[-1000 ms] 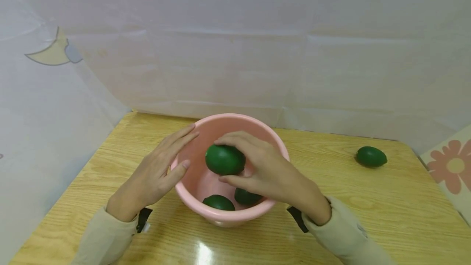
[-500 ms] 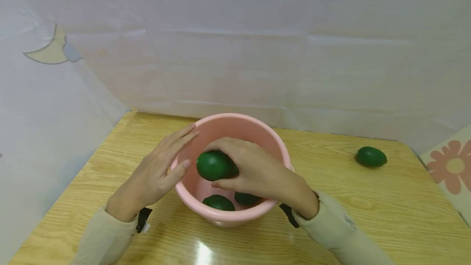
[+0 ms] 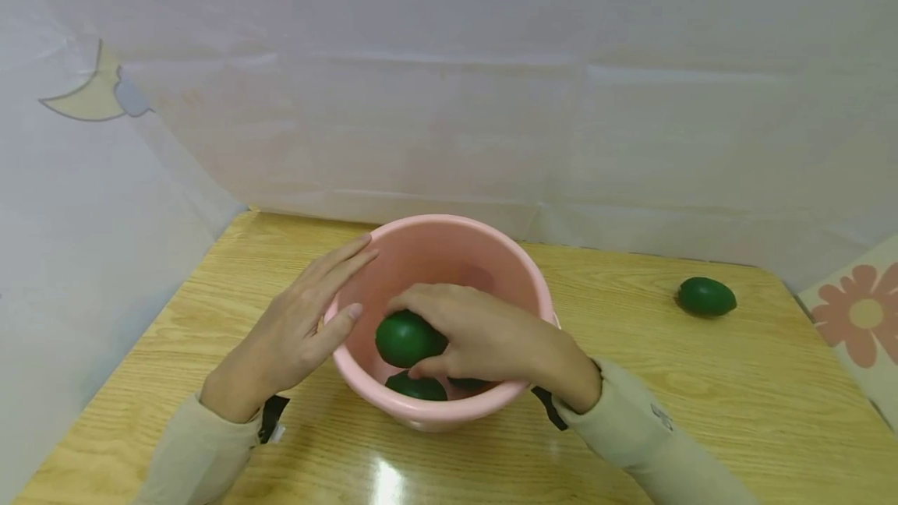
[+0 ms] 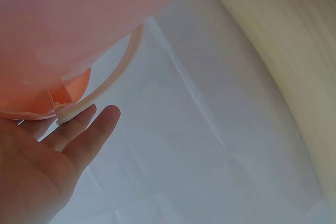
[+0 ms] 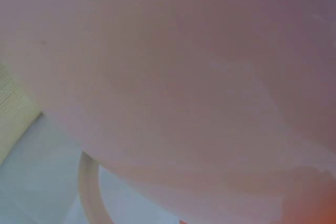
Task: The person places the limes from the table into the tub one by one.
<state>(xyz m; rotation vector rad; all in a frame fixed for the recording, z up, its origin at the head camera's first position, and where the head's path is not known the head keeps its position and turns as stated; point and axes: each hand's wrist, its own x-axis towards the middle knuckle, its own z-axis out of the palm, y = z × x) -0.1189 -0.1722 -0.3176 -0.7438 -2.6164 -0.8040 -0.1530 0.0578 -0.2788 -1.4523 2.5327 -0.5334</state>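
Observation:
A pink bucket [image 3: 438,411] with a white handle [image 4: 118,72] stands on the wooden table. Inside it, my right hand [image 3: 484,330] grips a dark green lime [image 3: 407,340] between thumb and fingers, low over the limes at the bottom. One lower lime [image 3: 415,390] shows below the thumb; another lime [image 3: 466,383] is mostly covered by the right hand. With fingers extended, my left hand [image 3: 302,326] rests at the bucket's left rim, its fingertips near the handle's end in the left wrist view. The bucket wall [image 5: 168,87] hides the right hand from its wrist camera.
One more lime [image 3: 705,297] lies on the wooden table [image 3: 652,341], toward its far right corner. A pale sheet [image 3: 449,123] with a moon print hangs behind the table. A flower-patterned cloth [image 3: 863,314] borders the right side.
My right hand has moved lower and slightly left into the bucket with the lime in its grip, covering more of the limes underneath. The left hand has stayed at the rim.

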